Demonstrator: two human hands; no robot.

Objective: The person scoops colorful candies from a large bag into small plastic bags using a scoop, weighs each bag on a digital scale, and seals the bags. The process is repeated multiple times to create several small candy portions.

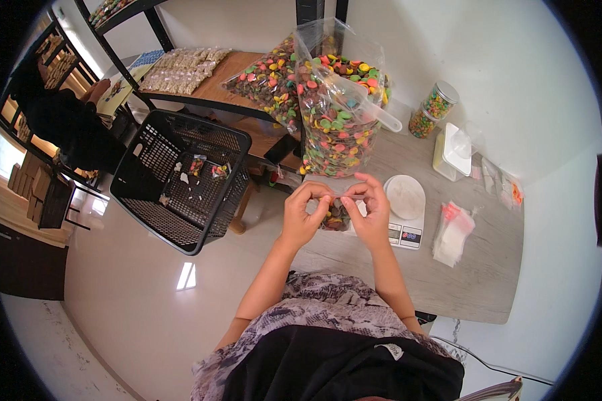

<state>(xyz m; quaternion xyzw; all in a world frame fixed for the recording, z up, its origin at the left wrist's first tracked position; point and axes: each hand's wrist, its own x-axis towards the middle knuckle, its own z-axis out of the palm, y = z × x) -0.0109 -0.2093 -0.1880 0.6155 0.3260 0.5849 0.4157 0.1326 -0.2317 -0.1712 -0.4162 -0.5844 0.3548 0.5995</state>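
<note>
A small clear plastic bag of coloured, disc-shaped sweets (335, 218) hangs between my hands above the table's near edge. My left hand (307, 206) pinches its top edge at the left, and my right hand (368, 208) pinches the same edge at the right. Just beyond them stands a large open clear bag of the same sweets (338, 135), with a clear plastic scoop (381, 116) lying in its top. To the right of my right hand is a white kitchen scale (405, 198). Further right lies a stack of flat, unfilled plastic bags (453, 234).
A black plastic basket (193, 245) at the left holds a few small filled bags. Shelving (215, 75) bears packed bags. Stacked jars (434, 110), a white lidded tub (451, 153) and small bags (501, 185) stand or lie at the back right. Another person (70, 125) is at far left.
</note>
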